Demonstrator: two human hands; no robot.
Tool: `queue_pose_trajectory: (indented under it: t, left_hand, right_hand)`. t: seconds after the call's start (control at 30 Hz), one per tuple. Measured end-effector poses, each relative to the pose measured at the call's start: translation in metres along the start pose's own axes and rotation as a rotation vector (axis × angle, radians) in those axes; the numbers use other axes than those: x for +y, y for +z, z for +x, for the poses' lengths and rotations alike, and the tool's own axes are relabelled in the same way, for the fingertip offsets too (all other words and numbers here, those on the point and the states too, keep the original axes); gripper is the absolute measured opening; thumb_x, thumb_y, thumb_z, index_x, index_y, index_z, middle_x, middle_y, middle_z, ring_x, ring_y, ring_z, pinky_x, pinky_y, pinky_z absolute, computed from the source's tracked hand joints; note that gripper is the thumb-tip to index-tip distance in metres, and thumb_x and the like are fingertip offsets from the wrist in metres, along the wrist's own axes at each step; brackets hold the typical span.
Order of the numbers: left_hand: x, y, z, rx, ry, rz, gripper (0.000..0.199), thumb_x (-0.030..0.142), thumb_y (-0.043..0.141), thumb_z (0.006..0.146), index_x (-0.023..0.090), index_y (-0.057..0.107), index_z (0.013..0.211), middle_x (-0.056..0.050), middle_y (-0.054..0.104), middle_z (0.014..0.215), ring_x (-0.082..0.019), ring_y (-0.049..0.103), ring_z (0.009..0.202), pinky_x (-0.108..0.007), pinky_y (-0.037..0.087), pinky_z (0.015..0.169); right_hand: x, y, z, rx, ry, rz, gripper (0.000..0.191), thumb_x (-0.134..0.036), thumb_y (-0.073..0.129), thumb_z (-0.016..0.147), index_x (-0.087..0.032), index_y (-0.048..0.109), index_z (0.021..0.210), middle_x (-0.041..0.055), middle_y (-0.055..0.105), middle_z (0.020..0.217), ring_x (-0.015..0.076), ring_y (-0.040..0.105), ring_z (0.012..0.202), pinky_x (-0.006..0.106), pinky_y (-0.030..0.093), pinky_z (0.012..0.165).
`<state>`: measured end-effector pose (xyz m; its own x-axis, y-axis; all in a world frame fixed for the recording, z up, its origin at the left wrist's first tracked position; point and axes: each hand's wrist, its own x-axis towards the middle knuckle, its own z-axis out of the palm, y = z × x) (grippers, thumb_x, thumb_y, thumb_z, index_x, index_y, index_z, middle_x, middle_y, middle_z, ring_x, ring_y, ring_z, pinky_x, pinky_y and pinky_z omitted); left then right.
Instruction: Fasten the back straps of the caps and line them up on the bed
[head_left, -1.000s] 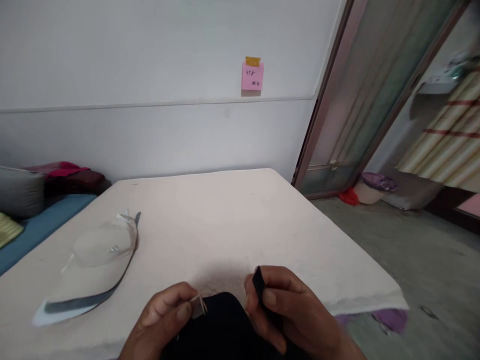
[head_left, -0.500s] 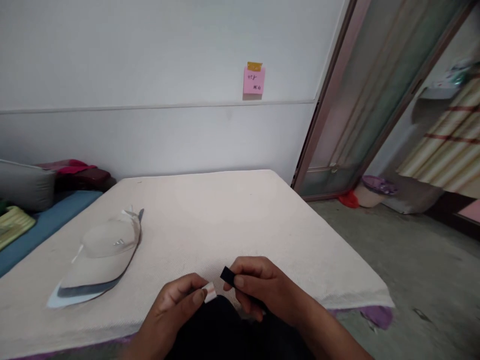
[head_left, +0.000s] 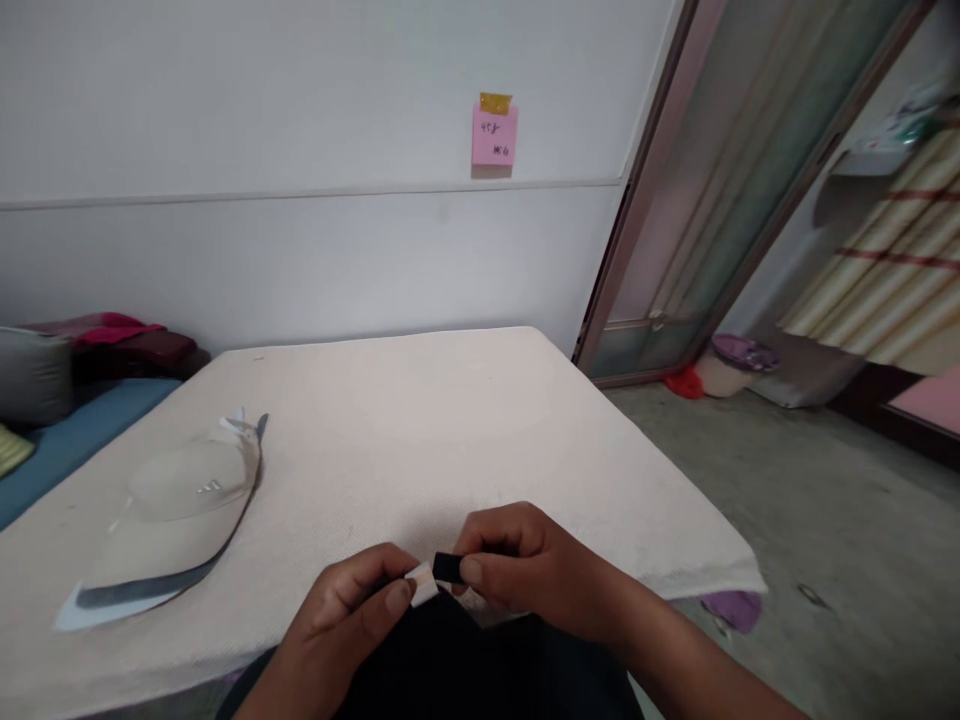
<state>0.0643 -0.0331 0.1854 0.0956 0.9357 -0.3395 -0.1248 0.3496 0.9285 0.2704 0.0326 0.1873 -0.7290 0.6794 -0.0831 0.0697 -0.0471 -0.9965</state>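
Low in the middle, my left hand pinches a small white strip with a pinkish band, between thumb and forefinger. Just right of it, my right hand has thumb and fingers closed on a short black strip. The black strip's free end points at the white one and lies very close; I cannot tell if they touch. Something pale shows beneath my right hand, mostly hidden. On the left of the bed stand stacked caps, a beige cap on top with grey and pale blue brims below.
The bed's pale cover reaches to a white wall with a pink note. A grey pillow and blue bedding lie far left. Right are a sliding door and a bin on the concrete floor.
My right hand has turned the black strip from slanted to nearly level and brought it closer to the white strip. The left hand keeps its pinch. The view has shifted slightly.
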Motion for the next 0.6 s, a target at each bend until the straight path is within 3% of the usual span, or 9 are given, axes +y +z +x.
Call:
queue_pose_trajectory:
  t: [0.23, 0.4, 0.6]
  left_hand:
    - [-0.008, -0.010, -0.009, -0.058, -0.013, 0.014, 0.029, 0.048, 0.075, 0.069, 0.025, 0.075, 0.087, 0.004, 0.061, 0.063, -0.008, 0.047, 0.056, -0.016, 0.039, 0.052]
    - [-0.020, -0.022, -0.015, 0.005, 0.013, 0.027, 0.030, 0.049, 0.076, 0.067, 0.025, 0.076, 0.086, 0.004, 0.064, 0.065, -0.009, 0.049, 0.059, -0.017, 0.039, 0.054]
    - [-0.032, -0.030, -0.030, 0.042, -0.090, -0.058, 0.033, 0.044, 0.078, 0.067, 0.026, 0.075, 0.094, 0.000, 0.072, 0.082, -0.015, 0.058, 0.073, -0.022, 0.045, 0.065]
  right_hand:
    - [0.002, 0.014, -0.001, 0.019, 0.029, -0.037, 0.017, -0.029, 0.058, 0.083, -0.014, 0.065, 0.078, -0.0028, 0.052, 0.061, 0.0065, 0.042, 0.051, 0.020, 0.030, 0.047]
    - [-0.006, 0.026, 0.002, 0.001, 0.077, -0.088, 0.012, -0.021, 0.057, 0.080, -0.014, 0.065, 0.075, -0.0036, 0.052, 0.058, 0.0054, 0.041, 0.050, 0.018, 0.028, 0.045]
    - [-0.008, 0.034, -0.003, -0.041, 0.140, -0.068, 0.013, -0.023, 0.056, 0.080, -0.014, 0.065, 0.076, -0.0037, 0.052, 0.057, 0.0056, 0.043, 0.050, 0.017, 0.029, 0.044]
